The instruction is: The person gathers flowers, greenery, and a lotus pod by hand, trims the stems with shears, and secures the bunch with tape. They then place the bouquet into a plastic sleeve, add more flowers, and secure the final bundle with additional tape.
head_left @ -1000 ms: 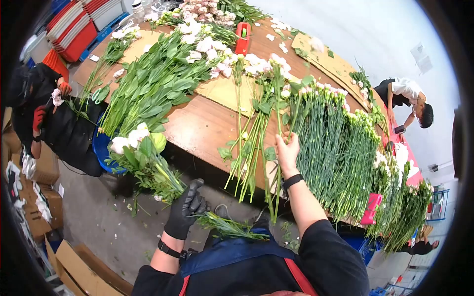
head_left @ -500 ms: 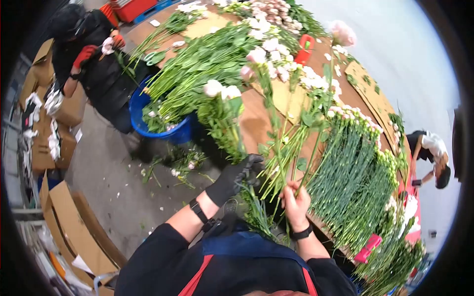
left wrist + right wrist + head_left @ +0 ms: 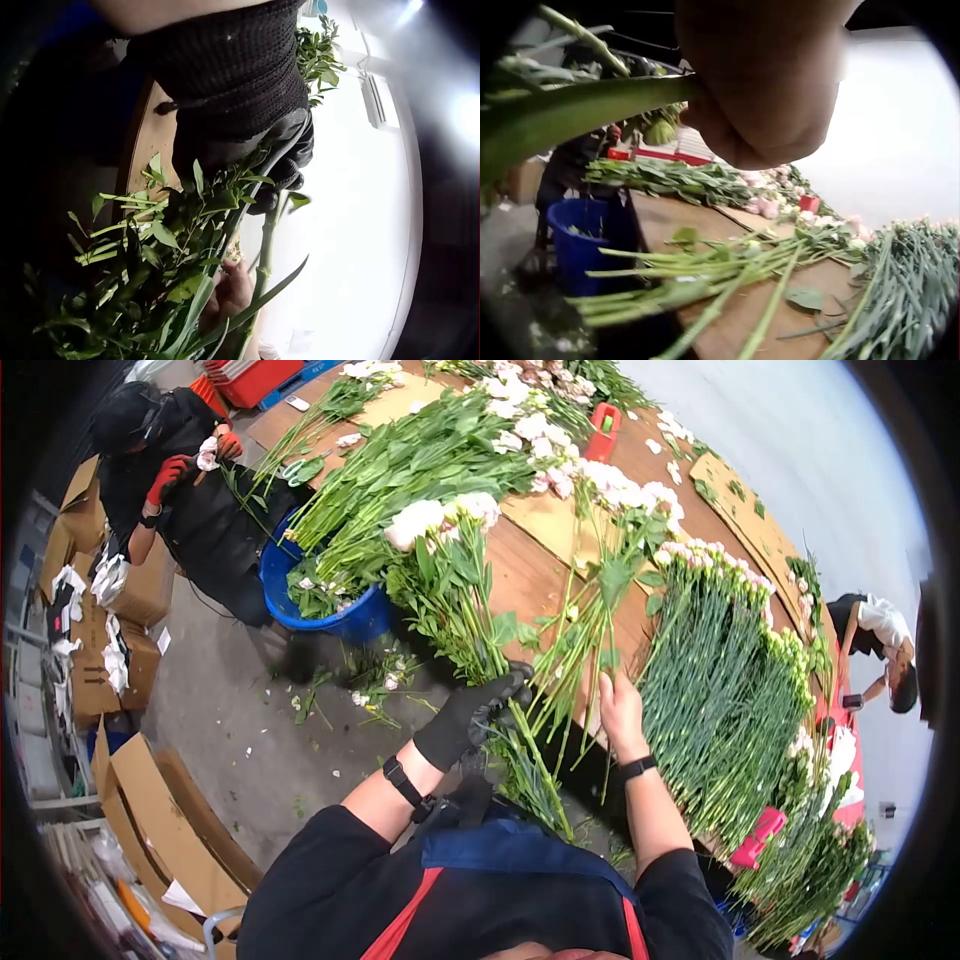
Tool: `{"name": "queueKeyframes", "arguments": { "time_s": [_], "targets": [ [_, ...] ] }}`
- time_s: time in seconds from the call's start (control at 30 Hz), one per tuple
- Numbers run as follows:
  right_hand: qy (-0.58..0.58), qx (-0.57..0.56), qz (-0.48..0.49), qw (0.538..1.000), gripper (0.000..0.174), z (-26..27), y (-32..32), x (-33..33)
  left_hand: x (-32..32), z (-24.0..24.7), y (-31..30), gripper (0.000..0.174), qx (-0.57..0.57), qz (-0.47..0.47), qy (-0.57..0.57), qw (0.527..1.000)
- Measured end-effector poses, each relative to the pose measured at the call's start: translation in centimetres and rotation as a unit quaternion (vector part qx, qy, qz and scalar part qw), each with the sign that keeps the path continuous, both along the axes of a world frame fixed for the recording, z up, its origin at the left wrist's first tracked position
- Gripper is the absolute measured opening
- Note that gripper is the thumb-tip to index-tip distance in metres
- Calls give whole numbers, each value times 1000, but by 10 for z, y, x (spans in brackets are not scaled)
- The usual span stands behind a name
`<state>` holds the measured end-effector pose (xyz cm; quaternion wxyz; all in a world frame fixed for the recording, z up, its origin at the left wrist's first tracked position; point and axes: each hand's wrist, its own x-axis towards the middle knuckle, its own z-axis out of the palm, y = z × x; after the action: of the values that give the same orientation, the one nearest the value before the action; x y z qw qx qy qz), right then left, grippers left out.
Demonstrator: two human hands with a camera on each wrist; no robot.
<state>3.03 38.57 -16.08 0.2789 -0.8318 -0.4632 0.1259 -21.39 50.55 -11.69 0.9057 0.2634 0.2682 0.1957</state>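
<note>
The gloved left hand (image 3: 465, 712) has its fingers clamped round a white-flowered bouquet (image 3: 455, 595), while the right hand (image 3: 622, 717), its finger state unclear, is near cut stems (image 3: 590, 645) on the tabletop (image 3: 514, 575).

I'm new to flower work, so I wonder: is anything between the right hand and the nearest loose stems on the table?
Nothing visible. The loose stems lie close beside the right hand, their ends overhanging the table; the bunch in the left hand is on their other side.
</note>
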Motion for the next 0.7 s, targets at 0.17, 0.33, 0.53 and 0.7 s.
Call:
{"name": "queueKeyframes", "arguments": {
  "time_s": [0.17, 0.33, 0.53, 0.7],
  "targets": [
    [145, -9, 99, 984, 73, 75, -42, -45, 22, 10, -34, 34, 20, -9, 6, 1000],
    [76, -59, 23, 995, 89, 87, -125, -100, 67, -5, -100, 36, -58, -101, -94, 989],
    [17, -9, -152, 988, 73, 74, -263, -80, 133, 3, -237, 33, -59, -162, -153, 973],
    [-22, 22, -223, 974, 29, 75, -411, -49, 173, -15, -366, 31, 185, -241, -62, 951]
  ]
}}
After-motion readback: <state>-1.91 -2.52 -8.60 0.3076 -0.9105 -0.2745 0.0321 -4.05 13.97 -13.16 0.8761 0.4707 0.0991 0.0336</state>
